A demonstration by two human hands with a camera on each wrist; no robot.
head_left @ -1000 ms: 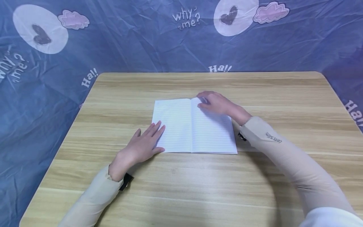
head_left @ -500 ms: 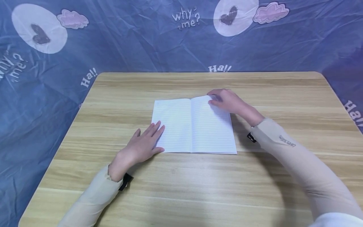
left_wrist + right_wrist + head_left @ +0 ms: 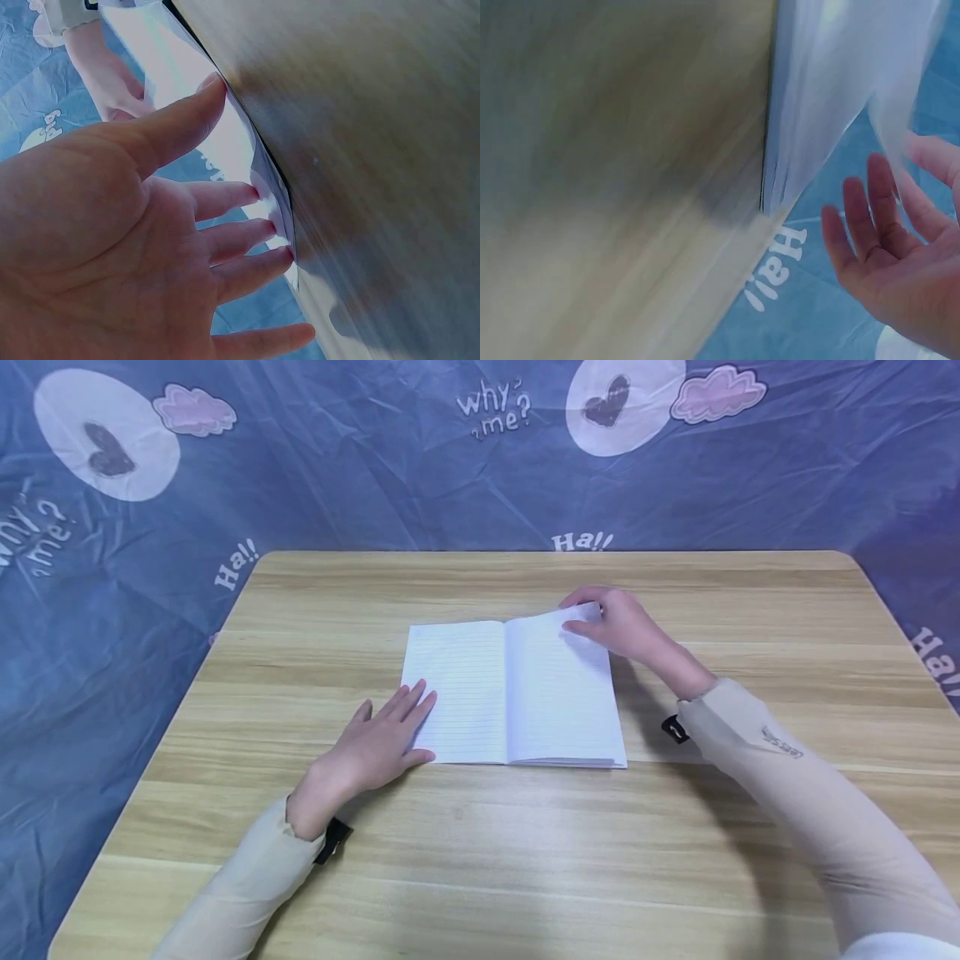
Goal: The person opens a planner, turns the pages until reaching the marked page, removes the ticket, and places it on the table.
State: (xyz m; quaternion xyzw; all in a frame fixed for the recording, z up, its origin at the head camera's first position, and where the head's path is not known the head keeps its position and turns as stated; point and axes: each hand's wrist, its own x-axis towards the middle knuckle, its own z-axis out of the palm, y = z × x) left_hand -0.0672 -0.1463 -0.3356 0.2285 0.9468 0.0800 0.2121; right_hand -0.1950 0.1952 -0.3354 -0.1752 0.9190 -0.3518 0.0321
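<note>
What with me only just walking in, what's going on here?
A person has a lined notebook open on a wooden table. Their left-hand grip, fingers spread, touches the lower outer edge of the left page. Their right-hand grip pinches a right-hand leaf near its top outer corner. That leaf is partly raised off the pages beneath but not turned over.

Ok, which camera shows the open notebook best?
The head view: the notebook lies open to the camera, ruled lines visible, though the left hand and right hand cover parts. The left wrist view shows it slanted, glaring and partly behind the left hand; the right wrist view shows its page edges and a lifted leaf.
</note>
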